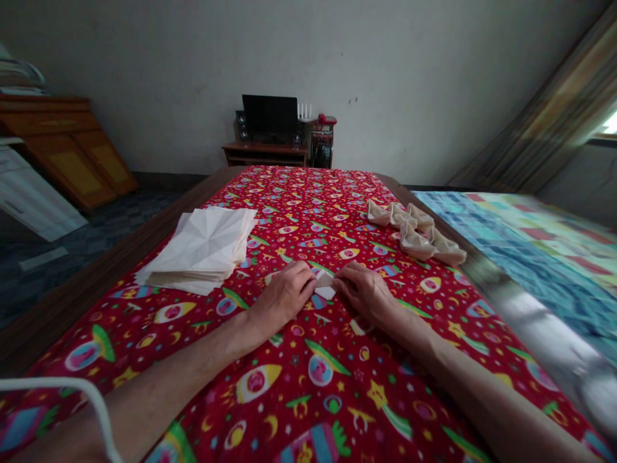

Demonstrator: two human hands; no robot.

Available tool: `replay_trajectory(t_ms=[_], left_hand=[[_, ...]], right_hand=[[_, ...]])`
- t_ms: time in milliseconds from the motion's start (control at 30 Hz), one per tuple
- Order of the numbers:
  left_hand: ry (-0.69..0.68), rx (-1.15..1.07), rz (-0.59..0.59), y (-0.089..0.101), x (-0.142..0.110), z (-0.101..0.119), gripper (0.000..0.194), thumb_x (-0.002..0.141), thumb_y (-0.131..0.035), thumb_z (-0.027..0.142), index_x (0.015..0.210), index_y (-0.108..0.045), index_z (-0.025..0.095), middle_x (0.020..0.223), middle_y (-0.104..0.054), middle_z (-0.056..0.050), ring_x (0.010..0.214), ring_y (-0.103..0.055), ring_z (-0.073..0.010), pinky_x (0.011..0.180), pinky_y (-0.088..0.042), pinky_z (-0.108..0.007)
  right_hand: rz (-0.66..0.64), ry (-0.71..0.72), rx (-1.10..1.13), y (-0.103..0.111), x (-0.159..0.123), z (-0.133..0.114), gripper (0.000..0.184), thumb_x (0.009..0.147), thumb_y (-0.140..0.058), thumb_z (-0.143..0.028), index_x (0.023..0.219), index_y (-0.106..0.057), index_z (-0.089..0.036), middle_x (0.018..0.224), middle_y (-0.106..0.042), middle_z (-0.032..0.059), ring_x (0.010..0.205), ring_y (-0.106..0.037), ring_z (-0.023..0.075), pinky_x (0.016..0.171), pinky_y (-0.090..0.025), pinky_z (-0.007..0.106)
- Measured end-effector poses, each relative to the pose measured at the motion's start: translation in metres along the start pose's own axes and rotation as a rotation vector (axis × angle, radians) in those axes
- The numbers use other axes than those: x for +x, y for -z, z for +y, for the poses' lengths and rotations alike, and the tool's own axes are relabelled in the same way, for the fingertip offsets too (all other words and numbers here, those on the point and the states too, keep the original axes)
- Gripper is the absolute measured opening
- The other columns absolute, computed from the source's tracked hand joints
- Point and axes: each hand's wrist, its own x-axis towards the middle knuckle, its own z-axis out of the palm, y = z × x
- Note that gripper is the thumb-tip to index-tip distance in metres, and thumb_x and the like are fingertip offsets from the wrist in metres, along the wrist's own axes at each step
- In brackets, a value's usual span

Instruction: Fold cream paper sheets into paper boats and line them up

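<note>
Paper stack (202, 247) left of hands, folded napkins (417, 233) right.

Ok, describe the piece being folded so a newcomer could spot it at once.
On the red cloth, look between the left hand and right hand. The small white paper pinched there is folded tiny, unlike the flat stack and beige finished pieces.

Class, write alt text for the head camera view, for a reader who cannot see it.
A person's left hand and right hand pinch a small folded white paper on a red patterned tablecloth. A stack of white paper sheets lies to the left, and a row of folded beige pieces to the right.
</note>
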Motion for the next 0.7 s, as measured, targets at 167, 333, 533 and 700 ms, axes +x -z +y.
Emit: replay_trajectory(t_ms=[167,333,533,700], left_hand=[[0.055,-0.102,0.002,-0.004,0.001,-0.006,0.010,0.085,-0.057,0.023,0.078,-0.057,0.017,0.084,-0.054,-0.001,0.081,-0.055,-0.0144,0.070,-0.045,-0.024],[0.080,-0.117,-0.008,-0.004,0.003,-0.008,0.010,0.086,-0.056,0.019,0.076,-0.056,0.016,0.081,-0.054,0.000,0.078,-0.055,-0.0130,0.071,-0.044,-0.024],[0.176,0.112,-0.119,0.002,0.008,0.004,0.016,0.089,-0.051,0.023,0.077,-0.057,0.015,0.087,-0.055,-0.004,0.085,-0.056,-0.0173,0.076,-0.044,-0.028],[0.190,0.280,-0.165,0.000,0.011,0.006,0.018,0.091,-0.047,0.026,0.081,-0.058,0.015,0.088,-0.057,-0.007,0.085,-0.057,-0.0202,0.075,-0.045,-0.030]], right_hand=[[0.001,-0.024,-0.064,0.000,0.001,-0.005,0.020,0.092,-0.045,-0.025,0.075,-0.055,-0.017,0.073,-0.052,0.0025,0.063,-0.047,0.0119,0.058,-0.032,0.024],[0.005,-0.022,-0.058,-0.002,-0.001,-0.006,0.023,0.092,-0.044,-0.023,0.071,-0.049,-0.018,0.073,-0.050,0.0016,0.062,-0.045,0.0112,0.056,-0.029,0.024],[-0.013,-0.020,-0.162,-0.003,0.001,-0.006,0.019,0.093,-0.042,-0.023,0.075,-0.049,-0.018,0.075,-0.052,0.0028,0.065,-0.046,0.0124,0.058,-0.030,0.025],[-0.121,-0.049,-0.345,-0.002,0.010,-0.009,0.018,0.092,-0.042,-0.020,0.077,-0.051,-0.017,0.075,-0.055,0.0049,0.062,-0.047,0.0134,0.055,-0.027,0.026]])
